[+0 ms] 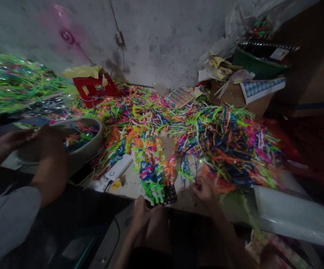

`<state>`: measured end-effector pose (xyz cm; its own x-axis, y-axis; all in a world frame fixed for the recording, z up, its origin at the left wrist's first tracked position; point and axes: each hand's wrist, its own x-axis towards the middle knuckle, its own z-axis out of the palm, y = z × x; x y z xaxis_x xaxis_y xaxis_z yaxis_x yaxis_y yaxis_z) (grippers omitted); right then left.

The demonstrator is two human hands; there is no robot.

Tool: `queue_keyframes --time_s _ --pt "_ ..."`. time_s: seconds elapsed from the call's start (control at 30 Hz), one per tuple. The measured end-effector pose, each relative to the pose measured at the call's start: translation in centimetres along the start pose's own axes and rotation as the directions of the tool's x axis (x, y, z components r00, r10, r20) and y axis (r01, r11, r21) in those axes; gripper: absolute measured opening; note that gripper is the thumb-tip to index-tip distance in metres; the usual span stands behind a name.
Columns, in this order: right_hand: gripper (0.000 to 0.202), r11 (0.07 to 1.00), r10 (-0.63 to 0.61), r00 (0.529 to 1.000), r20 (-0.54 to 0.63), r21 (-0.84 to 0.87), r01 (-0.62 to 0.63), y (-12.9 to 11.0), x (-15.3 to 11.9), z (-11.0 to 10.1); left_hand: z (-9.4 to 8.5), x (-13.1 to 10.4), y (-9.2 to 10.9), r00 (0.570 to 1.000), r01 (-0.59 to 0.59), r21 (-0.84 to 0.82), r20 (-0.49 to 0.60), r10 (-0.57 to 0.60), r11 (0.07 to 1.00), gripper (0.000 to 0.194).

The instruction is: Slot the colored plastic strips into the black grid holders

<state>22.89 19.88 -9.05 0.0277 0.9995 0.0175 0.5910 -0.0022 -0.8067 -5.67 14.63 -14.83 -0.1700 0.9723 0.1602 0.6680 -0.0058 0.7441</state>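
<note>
A black tray with rows of holes [171, 195] lies at the table's near edge, with rows of small green, blue, pink and orange plastic figures [152, 188] on its left part. My left hand [140, 213] grips the tray's near left corner. To the right of the tray, my right hand [204, 190] is closed in a pinch above the tabletop; what is between its fingertips is too small and dim to make out. Close to those fingertips lies a small bunch of blue, green and white plastic pieces [184, 172].
A large heap of bright plastic pieces [220, 138] covers the table's back and right. A white device with a cable [119, 168] lies left of the tray. Another person's arm [51, 160] reaches over a pale basin [97, 140]. A clear plastic bag [293, 215] lies front right.
</note>
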Motion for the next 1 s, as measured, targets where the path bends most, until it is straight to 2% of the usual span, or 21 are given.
queue_keyframes --time_s 0.07,0.13,0.27,0.37,0.43,0.6,0.8,1.0 --pt "0.028 0.971 -0.013 1.000 0.011 0.238 0.010 -0.7 -0.2 1.2 -0.3 0.2 0.2 0.999 -0.039 0.006 0.022 0.039 0.999 0.044" --pt "0.033 0.918 -0.025 0.997 0.072 0.397 -0.006 -1.3 -0.5 2.9 -0.5 0.3 0.4 0.997 -0.068 0.006 0.033 0.068 0.998 0.043" --pt "0.031 0.866 -0.127 0.979 0.158 0.499 0.032 -2.1 -1.0 7.0 -0.5 0.4 0.3 0.995 -0.095 0.011 0.027 0.095 0.995 0.042" --pt "0.025 0.882 -0.201 0.968 0.148 0.458 0.113 -2.3 -1.1 9.1 -0.3 0.4 0.0 0.995 -0.095 0.004 0.017 0.094 0.996 0.042" --pt "0.023 0.902 -0.236 0.961 0.146 0.399 0.161 -2.4 -1.3 9.7 -0.2 0.4 0.0 0.996 -0.080 -0.001 0.026 0.080 0.997 0.041" --pt "0.023 0.942 -0.276 0.953 0.128 0.234 0.241 -3.0 -1.7 9.5 -0.4 0.5 0.1 0.995 -0.091 -0.004 0.038 0.091 0.996 0.040" --pt "0.024 0.927 -0.364 0.931 0.005 0.098 0.362 -2.4 -2.0 9.9 -0.6 0.4 0.3 0.996 -0.085 0.015 0.013 0.085 0.996 0.040" --pt "0.022 0.885 -0.462 0.886 -0.023 -0.066 0.460 -2.3 -1.9 11.0 -0.7 0.4 0.4 0.996 -0.078 0.010 0.043 0.077 0.997 0.038"
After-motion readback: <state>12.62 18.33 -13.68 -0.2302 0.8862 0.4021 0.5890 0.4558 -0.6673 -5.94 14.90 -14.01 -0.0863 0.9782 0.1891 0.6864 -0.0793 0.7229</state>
